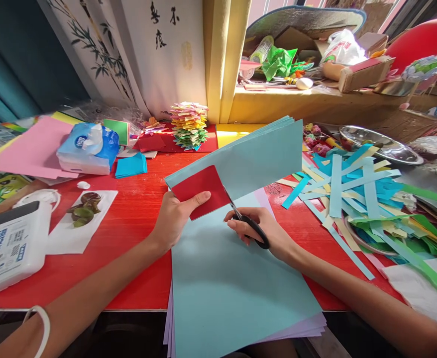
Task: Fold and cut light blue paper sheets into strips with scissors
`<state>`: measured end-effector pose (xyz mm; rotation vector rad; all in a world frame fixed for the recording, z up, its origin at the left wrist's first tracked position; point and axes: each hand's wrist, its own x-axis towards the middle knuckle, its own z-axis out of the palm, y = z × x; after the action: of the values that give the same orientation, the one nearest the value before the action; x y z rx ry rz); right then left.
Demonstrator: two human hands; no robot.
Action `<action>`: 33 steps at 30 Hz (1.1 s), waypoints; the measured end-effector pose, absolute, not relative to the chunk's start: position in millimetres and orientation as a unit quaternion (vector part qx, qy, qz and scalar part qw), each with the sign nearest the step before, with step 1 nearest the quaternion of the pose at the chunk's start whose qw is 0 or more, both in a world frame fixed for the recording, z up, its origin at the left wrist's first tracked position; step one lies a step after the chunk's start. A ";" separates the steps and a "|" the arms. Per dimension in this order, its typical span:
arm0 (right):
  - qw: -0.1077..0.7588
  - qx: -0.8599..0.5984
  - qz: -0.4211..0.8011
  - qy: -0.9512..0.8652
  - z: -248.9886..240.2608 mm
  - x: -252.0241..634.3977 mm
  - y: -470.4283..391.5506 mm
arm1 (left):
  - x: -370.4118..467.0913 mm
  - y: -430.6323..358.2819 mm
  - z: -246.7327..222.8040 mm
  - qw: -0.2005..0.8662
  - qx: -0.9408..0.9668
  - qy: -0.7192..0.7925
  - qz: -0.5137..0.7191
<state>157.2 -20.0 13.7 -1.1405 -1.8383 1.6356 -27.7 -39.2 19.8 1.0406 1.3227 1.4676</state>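
Observation:
My left hand (pixel 177 211) is closed on a red paper square (pixel 201 189) laid over a folded stack of light blue paper (pixel 259 156), thumb on top of the red piece. My right hand (pixel 259 226) grips black-handled scissors (pixel 254 228). Their blades meet the light blue paper along the right edge of the red square; how far the lower blade reaches is hidden. Beneath both hands lies a large light blue sheet (pixel 237 293), with lilac sheets (pixel 289 330) under it, overhanging the table's front edge.
Paper strips (pixel 353 189) are heaped on the right near a metal bowl (pixel 381 144). A pleated paper stack (pixel 189 127) stands at the back. On the left are a tissue pack (pixel 87 149), blue paper squares (pixel 131 165) and a white plastic container (pixel 15 243).

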 end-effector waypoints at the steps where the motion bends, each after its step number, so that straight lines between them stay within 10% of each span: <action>1: 0.211 -0.411 0.591 -0.661 14.3 157.1 -19.9 | -27.4 -39.5 19.2 0.439 0.421 0.534 0.587; 33: 0.253 -0.415 0.532 -0.694 14.3 155.1 -27.4 | -27.2 -39.3 16.1 0.452 0.419 0.521 0.591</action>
<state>155.1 -27.4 14.3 -1.1271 -1.8851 1.4451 -27.2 -39.3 16.1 1.0340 1.2880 1.4597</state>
